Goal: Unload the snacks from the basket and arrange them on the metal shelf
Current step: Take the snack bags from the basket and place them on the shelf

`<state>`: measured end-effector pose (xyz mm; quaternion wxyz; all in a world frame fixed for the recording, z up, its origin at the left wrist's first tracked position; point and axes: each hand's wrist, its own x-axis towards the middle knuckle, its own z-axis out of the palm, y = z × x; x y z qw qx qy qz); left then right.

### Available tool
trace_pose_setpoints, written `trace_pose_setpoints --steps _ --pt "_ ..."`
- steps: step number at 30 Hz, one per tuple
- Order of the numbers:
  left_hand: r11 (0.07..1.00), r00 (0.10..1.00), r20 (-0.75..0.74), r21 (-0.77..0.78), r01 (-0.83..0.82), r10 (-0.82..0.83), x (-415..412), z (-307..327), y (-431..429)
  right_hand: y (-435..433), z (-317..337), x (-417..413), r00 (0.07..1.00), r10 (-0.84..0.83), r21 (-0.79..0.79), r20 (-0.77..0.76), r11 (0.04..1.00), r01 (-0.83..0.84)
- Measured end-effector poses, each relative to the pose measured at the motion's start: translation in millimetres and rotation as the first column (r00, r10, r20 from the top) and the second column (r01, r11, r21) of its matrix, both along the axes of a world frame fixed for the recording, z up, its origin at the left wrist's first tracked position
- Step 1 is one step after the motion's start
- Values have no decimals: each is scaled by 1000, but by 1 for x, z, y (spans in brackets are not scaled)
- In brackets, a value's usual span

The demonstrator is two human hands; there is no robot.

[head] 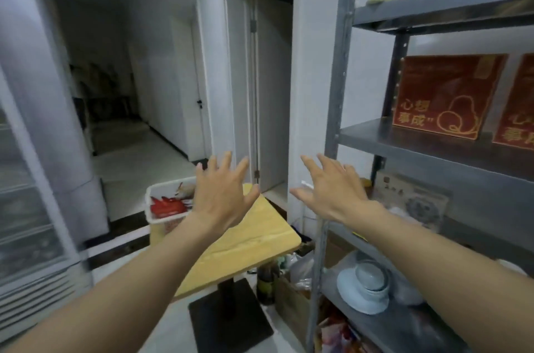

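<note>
Head view. Both arms reach forward, hands empty, nothing held.

Left hand (pixel 222 193): fingers spread and straight, back of the hand to the camera, raised over the far end of the yellow wooden table (pixel 260 234). It covers the right side of the basket (pixel 167 183).

Right hand (pixel 329 191): fingers also spread and straight, thumb out, raised in the air past the table's right edge and in front of the shelf's front post.

The basket is white plastic and sits on the table's far left corner. Snacks are inside it; a red packet (pixel 167 205) is clear, the others are blurred.

The metal shelf (pixel 375 133) is grey and stands just right of the table. Its middle level holds red boxes (pixel 445 95) with gold print, standing upright. A lower level holds stacked pale blue bowls (pixel 367 283) and plastic bags. The top level holds yellow-edged packages, cut off by the frame.

A dark bottle (pixel 265 283) stands on the floor by the table's black base. An open doorway (pixel 271 92) lies beyond the table, and a glass-door cabinet (pixel 29 208) is far to its left. The whole frame is motion-blurred.
</note>
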<state>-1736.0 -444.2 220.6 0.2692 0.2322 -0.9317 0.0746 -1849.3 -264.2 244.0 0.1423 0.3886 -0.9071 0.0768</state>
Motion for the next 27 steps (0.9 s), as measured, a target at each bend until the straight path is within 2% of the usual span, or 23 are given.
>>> trace_pose_setpoints --steps 6,10,20,27 --pt "990 992 15 58 -130 129 53 -23 -128 -126 -23 27 994 104 16 13 994 -104" --pt "985 989 28 90 -145 143 58 -43 -182 -189 -37 21 987 152 31 49 988 -153" --pt "968 986 67 192 -165 154 2 -93 -317 -345 -89 -55 950 290 3 119 956 -292" --pt "929 968 120 277 -244 219 -38 -120 -397 -447 -129 -99 879 407 29 248 904 -427"
